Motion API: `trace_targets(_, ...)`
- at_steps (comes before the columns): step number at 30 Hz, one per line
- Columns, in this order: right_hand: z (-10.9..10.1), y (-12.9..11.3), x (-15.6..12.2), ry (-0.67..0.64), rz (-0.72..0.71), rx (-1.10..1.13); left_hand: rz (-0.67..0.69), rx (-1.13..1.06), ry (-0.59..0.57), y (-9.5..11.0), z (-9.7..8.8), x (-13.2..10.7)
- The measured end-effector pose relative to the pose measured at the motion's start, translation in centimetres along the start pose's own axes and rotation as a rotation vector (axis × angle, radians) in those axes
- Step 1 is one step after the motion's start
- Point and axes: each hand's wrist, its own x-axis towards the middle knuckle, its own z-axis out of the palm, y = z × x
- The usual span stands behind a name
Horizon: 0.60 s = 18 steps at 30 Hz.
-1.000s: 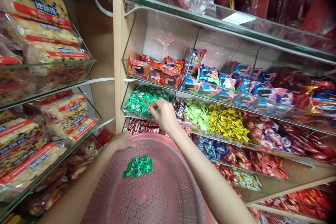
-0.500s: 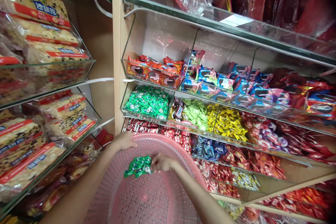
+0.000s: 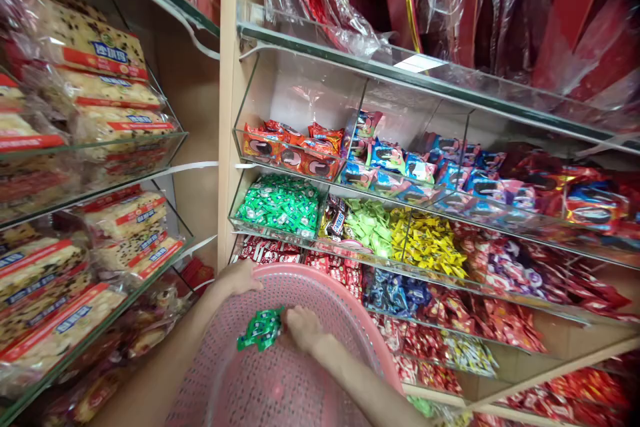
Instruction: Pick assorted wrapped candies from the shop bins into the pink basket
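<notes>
The shelving unit [image 3: 227, 113] fills most of the frame, its slanted glass bins running from the centre to the right edge. At the left of the frame a second set of glass shelves [image 3: 165, 140] carries wrapped cake slabs [image 3: 115, 113] with red and blue labels.

At the bottom centre we hold a pink basket [image 3: 260, 393], a perforated plastic one, tilted up in front of the lowest bins. Just above its far rim lie red packets [image 3: 270, 252]. One tier higher there is a bin of green candies [image 3: 280, 205], then light green candies [image 3: 370, 223] and yellow candies [image 3: 425, 243] to its right. The tier above holds orange packets [image 3: 295, 143] and blue packets [image 3: 400, 160].

Our left hand [image 3: 239, 278] is closed over the basket's far rim at the left, with its fingers out of sight beyond the edge. Our right hand [image 3: 301, 328] lies inside the basket near that same rim, knuckles up and fingers curled toward the left — we cannot tell whether it grips anything. Touching its fingertips is the small heap of green candies [image 3: 260, 330], resting on the basket's inner wall between our two hands.
</notes>
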Motion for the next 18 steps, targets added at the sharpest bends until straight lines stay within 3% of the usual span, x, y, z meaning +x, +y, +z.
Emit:
trace_targets(4, 0.8, -1.6, -0.7, -0.076, -0.250, -0.282, -0.021, 0.007, 0.015, 0.2, 0.1, 0.1)
trace_targets(18, 1.4, -2.4, -0.1, -0.035, -0.265, -0.392, -0.055, -0.011, 0.001, -0.3, 0.2, -0.3)
